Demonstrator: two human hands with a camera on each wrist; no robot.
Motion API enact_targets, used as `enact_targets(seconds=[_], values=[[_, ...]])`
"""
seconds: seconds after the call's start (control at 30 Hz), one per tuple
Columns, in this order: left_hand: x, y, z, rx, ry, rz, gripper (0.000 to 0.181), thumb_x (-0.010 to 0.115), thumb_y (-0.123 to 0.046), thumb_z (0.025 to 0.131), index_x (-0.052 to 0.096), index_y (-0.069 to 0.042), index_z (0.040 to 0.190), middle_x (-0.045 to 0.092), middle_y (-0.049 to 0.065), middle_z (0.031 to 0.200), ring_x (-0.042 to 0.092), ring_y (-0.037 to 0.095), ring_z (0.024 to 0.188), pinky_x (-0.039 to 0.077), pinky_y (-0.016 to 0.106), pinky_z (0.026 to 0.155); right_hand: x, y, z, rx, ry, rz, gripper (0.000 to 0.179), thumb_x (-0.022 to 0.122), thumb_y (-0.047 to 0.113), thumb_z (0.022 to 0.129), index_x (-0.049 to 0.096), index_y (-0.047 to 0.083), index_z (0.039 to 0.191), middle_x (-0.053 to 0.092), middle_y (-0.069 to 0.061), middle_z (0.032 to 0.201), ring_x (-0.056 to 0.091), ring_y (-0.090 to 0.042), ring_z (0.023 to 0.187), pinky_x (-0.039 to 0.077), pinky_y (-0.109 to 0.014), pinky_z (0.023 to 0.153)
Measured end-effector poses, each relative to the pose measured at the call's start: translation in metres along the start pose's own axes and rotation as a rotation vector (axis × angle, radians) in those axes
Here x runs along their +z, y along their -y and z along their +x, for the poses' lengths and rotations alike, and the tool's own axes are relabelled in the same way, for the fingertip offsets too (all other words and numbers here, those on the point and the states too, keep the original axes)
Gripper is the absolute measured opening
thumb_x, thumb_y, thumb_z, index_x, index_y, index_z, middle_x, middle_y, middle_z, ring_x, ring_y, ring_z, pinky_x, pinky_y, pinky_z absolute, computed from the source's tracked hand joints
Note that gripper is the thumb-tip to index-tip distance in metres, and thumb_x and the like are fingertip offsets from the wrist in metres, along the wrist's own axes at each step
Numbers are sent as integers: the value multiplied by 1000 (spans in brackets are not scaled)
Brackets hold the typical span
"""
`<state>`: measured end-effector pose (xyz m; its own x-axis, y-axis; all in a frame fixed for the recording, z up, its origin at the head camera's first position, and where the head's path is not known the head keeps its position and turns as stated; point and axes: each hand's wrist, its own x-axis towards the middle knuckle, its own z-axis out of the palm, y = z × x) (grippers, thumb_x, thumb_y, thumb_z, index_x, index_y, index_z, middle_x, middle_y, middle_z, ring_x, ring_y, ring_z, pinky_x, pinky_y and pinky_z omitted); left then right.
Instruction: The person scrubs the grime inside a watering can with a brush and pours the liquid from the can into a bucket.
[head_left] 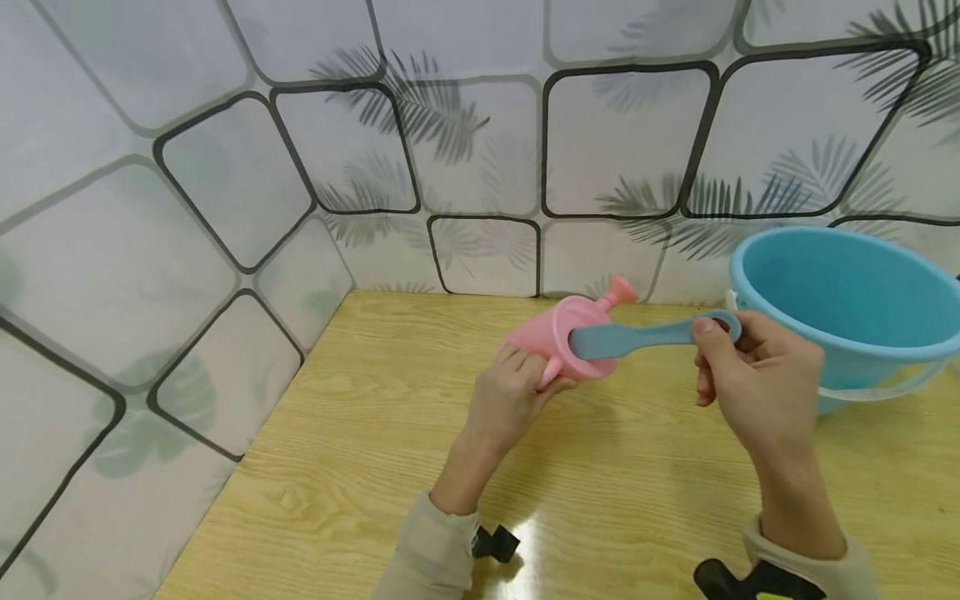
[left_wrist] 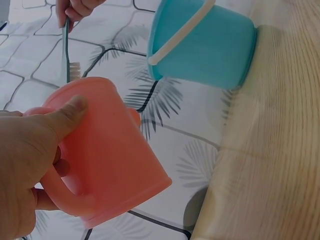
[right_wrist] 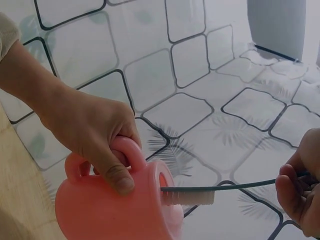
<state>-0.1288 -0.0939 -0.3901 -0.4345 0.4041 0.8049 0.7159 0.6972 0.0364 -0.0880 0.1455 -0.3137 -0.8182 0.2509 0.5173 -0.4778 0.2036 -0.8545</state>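
A pink toy watering can (head_left: pixel 536 332) is tilted above the table, its mouth turned toward the right hand. My left hand (head_left: pixel 510 390) grips its handle (left_wrist: pixel 67 197), with the thumb lying along the can's side. The right hand (head_left: pixel 765 375) pinches the ringed end of a blue-grey brush (head_left: pixel 648 336) between thumb and fingers. Pale bristles (right_wrist: pixel 192 198) show on the brush's underside in the right wrist view. The brush head's tip reaches the can's open mouth; how far inside it goes is partly hidden by the rim.
A blue bucket (head_left: pixel 847 287) with a white handle (head_left: pixel 885 390) stands on the wooden table (head_left: pixel 360 417), just right of and behind the right hand. A wall with a leaf and line pattern (head_left: pixel 480 150) rises along the table's back and left edges.
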Motion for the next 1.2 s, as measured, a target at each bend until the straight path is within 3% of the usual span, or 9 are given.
enact_targets(seconds=[0.2, 0.37, 0.5, 0.67, 0.9, 1.2], values=[[-2, 1, 1, 17, -9, 7, 43, 83, -34, 73, 48, -9, 70, 51, 1, 65, 50, 16, 66, 45, 19, 56, 1, 3, -6, -152, 10, -112, 11, 62, -7, 92, 61, -9, 81, 55, -1, 59, 48, -7, 40, 43, -16, 41], [-1, 3, 1, 31, -17, 16, 42, 77, -39, 78, 49, -9, 70, 51, 1, 65, 51, 16, 67, 46, 19, 56, 1, 6, -6, -194, -11, -102, 14, 62, -7, 92, 61, -11, 79, 55, 0, 58, 49, -6, 39, 43, -15, 40], [-1, 4, 0, 27, -14, 19, 42, 76, -40, 78, 49, -9, 69, 50, 1, 65, 50, 15, 66, 46, 19, 56, -1, 5, -3, -205, -19, -43, 13, 62, -9, 91, 61, -14, 78, 56, 0, 59, 49, -6, 40, 44, -14, 41], [0, 6, 0, -6, -23, -15, 43, 86, -31, 69, 49, -9, 69, 51, 1, 64, 50, 15, 66, 46, 19, 57, -3, 2, -1, -234, 9, 85, 7, 62, -16, 88, 61, -17, 80, 59, -2, 61, 53, -6, 44, 46, -14, 44], [1, 5, 0, -103, -44, -96, 48, 89, -25, 69, 43, -9, 66, 44, 0, 59, 48, 16, 65, 42, 23, 59, -1, -1, 0, -289, 98, 307, 3, 63, -22, 84, 62, -24, 86, 66, -7, 68, 63, -8, 54, 52, -16, 52], [0, 5, 0, -173, -64, -120, 53, 87, -27, 69, 37, -10, 62, 38, -1, 57, 44, 16, 60, 37, 23, 57, -4, -6, 1, -299, 304, 272, 21, 56, -26, 86, 64, -22, 104, 69, -7, 77, 68, -10, 61, 54, -19, 54]])
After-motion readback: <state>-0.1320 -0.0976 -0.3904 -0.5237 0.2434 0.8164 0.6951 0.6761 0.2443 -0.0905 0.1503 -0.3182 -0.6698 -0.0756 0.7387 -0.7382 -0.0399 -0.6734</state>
